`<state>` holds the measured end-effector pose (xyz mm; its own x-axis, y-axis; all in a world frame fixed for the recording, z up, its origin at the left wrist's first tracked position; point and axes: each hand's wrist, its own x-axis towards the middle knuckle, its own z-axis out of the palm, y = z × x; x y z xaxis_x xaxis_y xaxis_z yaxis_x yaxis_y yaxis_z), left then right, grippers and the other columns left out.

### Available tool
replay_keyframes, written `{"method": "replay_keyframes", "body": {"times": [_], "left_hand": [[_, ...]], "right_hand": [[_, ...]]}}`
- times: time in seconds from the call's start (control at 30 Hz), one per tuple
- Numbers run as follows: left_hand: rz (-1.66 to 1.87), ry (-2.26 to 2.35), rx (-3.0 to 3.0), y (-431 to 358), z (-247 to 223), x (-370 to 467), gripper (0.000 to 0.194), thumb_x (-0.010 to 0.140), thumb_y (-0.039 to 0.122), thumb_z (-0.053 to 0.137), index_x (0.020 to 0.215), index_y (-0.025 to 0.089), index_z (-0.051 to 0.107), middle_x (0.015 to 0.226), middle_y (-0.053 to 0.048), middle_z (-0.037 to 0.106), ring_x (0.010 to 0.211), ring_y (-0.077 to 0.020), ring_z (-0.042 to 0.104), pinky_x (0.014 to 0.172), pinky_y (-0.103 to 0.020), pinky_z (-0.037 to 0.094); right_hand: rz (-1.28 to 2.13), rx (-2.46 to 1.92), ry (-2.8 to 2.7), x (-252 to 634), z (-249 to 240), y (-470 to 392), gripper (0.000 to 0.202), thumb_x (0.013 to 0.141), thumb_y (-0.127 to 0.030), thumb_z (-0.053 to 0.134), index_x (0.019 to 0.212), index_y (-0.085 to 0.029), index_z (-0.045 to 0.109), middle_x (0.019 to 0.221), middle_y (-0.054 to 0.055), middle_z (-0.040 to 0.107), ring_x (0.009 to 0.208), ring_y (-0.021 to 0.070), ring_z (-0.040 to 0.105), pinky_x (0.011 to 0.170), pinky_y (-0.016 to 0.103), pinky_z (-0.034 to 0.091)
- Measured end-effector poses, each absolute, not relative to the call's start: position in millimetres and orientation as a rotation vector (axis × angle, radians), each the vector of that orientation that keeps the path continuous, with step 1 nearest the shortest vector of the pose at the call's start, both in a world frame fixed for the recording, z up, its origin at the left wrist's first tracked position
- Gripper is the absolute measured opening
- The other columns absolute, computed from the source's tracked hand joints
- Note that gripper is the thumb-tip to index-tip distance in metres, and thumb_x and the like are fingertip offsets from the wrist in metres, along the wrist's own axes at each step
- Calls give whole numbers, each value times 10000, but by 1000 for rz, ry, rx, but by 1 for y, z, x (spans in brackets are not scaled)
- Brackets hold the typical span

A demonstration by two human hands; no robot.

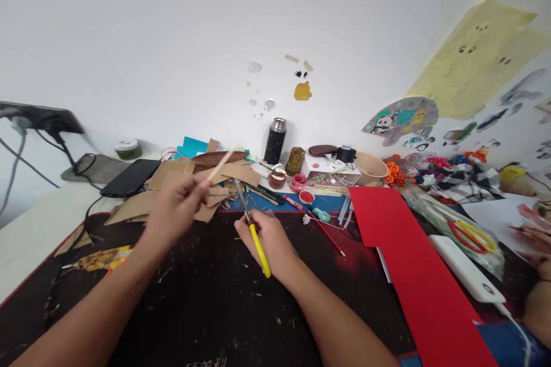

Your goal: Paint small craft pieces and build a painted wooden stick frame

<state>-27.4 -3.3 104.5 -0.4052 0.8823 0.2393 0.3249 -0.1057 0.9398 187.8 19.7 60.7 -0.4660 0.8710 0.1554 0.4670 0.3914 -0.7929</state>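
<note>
Between the fingertips of my left hand [176,206] is a thin pale wooden stick [220,165], tilted up to the right. My right hand [271,241] is closed on scissors [259,251] with yellow handles, their metal blades pointing up and away from me. The blades are apart from the stick. Behind both hands lies a heap of brown cardboard pieces [170,175]. Below my left forearm rests a glue gun [101,259] with a mottled yellow-brown body, partly hidden.
A black flask [275,142], small pots and a red pencil [329,235] are beyond my right hand. Red card [400,258] and a white power strip [467,269] lie at right. Another person's hand [536,241] is at the far right edge. A black phone [131,178] lies at left.
</note>
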Motion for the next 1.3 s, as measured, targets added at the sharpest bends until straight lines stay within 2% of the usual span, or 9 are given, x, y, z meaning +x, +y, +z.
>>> {"method": "replay_keyframes", "body": {"times": [0.13, 0.3, 0.47, 0.63, 0.77, 0.93, 1.1, 1.17, 1.3], "left_hand": [[1813, 1628, 1075, 1, 107, -43, 289, 880, 465, 764, 847, 185, 702, 633, 40, 540, 520, -105, 417, 485, -242, 306], [1833, 1551, 1119, 6, 103, -38, 246, 915, 423, 740, 874, 180, 726, 650, 43, 534, 526, -91, 407, 490, -232, 300], [1911, 1440, 1051, 7, 106, -41, 230, 904, 409, 770, 884, 184, 727, 642, 51, 527, 514, -83, 387, 476, -234, 266], [1956, 1346, 1000, 6, 110, -54, 183, 929, 351, 759, 892, 175, 729, 627, 56, 519, 496, -75, 362, 465, -246, 232], [1991, 1309, 980, 6, 109, -62, 180, 915, 330, 780, 876, 159, 741, 634, 45, 534, 519, -73, 384, 464, -230, 252], [2039, 1279, 954, 7, 107, -65, 272, 836, 407, 856, 829, 158, 746, 604, 43, 536, 482, -60, 377, 430, -201, 250], [2043, 1256, 949, 8, 107, -62, 300, 803, 434, 879, 823, 163, 751, 579, 50, 526, 448, -54, 363, 409, -192, 235], [2017, 1258, 962, 7, 106, -60, 298, 808, 437, 880, 837, 168, 756, 584, 51, 529, 447, -55, 369, 410, -190, 240], [1943, 1266, 1004, 5, 103, -55, 345, 803, 489, 893, 864, 174, 767, 617, 47, 544, 481, -60, 402, 432, -180, 278]], "right_hand": [[937, -1110, -2157, 187, 58, 14, 206, 1022, -410, 700, 933, -226, 726, 820, 15, 784, 695, 167, 700, 661, 248, 461], [905, -1135, -2295, 183, 62, 5, 291, 982, -530, 781, 1041, -246, 768, 778, 6, 776, 653, 172, 688, 615, 254, 415], [757, -1113, -2510, 174, 67, -4, 495, 914, -673, 817, 1134, -231, 783, 834, 38, 802, 736, 216, 737, 628, 281, 374], [648, -1035, -2679, 163, 65, -18, 557, 916, -722, 785, 1179, -231, 775, 905, 57, 831, 815, 260, 783, 651, 303, 401], [600, -1096, -2699, 163, 70, -25, 531, 930, -699, 788, 1179, -232, 765, 935, 52, 835, 844, 260, 793, 668, 305, 436], [596, -1167, -2653, 170, 83, -29, 486, 941, -650, 807, 1186, -234, 748, 984, 41, 836, 884, 256, 802, 730, 313, 500], [488, -1198, -2781, 169, 80, -32, 514, 962, -630, 787, 1249, -210, 718, 1097, 92, 828, 1003, 318, 809, 810, 367, 579], [423, -1160, -2918, 167, 75, -34, 490, 968, -593, 783, 1235, -186, 725, 1146, 127, 808, 1013, 341, 802, 801, 393, 604], [357, -1049, -3001, 166, 71, -40, 421, 1001, -471, 747, 1288, -167, 707, 1174, 132, 783, 1051, 327, 781, 840, 400, 627]]}}
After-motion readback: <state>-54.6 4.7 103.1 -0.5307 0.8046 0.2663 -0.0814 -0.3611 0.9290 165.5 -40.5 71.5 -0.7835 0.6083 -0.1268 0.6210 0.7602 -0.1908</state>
